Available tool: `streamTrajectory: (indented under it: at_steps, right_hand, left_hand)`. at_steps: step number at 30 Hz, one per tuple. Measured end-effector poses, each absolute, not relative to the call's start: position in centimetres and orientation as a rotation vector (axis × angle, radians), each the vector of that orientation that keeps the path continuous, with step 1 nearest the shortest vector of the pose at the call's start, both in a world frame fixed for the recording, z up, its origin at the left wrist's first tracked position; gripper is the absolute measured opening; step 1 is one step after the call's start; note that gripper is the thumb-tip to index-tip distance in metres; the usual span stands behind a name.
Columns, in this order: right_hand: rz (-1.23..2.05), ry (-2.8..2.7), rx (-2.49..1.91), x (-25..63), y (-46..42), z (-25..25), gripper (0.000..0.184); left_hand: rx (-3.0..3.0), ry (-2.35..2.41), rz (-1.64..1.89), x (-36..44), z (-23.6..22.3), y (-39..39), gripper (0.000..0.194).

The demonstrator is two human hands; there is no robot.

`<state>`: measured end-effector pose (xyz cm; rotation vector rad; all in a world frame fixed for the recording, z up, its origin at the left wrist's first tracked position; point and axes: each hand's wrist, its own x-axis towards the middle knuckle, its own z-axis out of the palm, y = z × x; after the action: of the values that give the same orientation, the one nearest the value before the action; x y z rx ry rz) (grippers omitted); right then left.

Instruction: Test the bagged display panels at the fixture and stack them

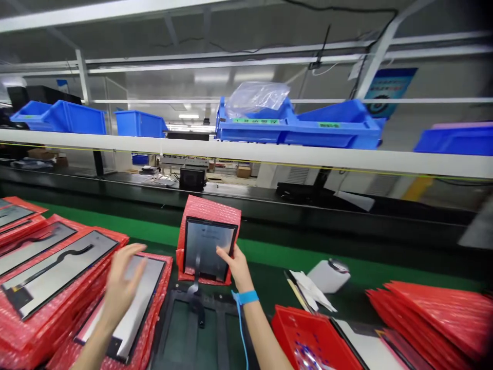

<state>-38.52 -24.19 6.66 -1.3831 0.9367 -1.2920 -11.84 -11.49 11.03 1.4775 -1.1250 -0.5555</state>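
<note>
My right hand point(235, 264), with a blue wrist strap point(246, 297), grips the right edge of a dark screen panel point(206, 246) resting on a red bubble-wrap sheet point(210, 210), held upright above a black fixture frame point(192, 318). My left hand point(123, 280) hovers with fingers spread over another panel on red bubble wrap point(133, 303) at the lower left; it is motion-blurred and holds nothing.
Stacks of panels on red bubble wrap point(46, 267) lie at the left. A red tray point(311, 334), a white bottle point(329, 275) and piled red sheets point(435, 313) sit at the right. A black conveyor point(269, 203) and blue bins point(296, 123) on a shelf lie beyond.
</note>
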Motion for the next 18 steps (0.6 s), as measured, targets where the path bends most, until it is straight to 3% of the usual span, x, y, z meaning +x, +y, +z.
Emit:
streamTrajectory:
  at_steps: [6,12,18]
  right_hand:
    - [-1.262,0.919,-1.422,-38.7,-24.1,6.6,0.064]
    - [-1.286,0.882,-1.464,-38.8,-24.5,7.1,0.064]
    - [-1.283,0.887,-1.454,-38.7,-24.7,8.4,0.066]
  left_hand:
    - [1.350,-1.250,-0.812,-14.0,7.3,-16.5,0.059]
    - [1.247,-1.334,-0.934,-14.0,3.3,-20.3,0.043]
    - [1.200,-1.280,-0.927,-14.5,2.0,-20.6,0.032]
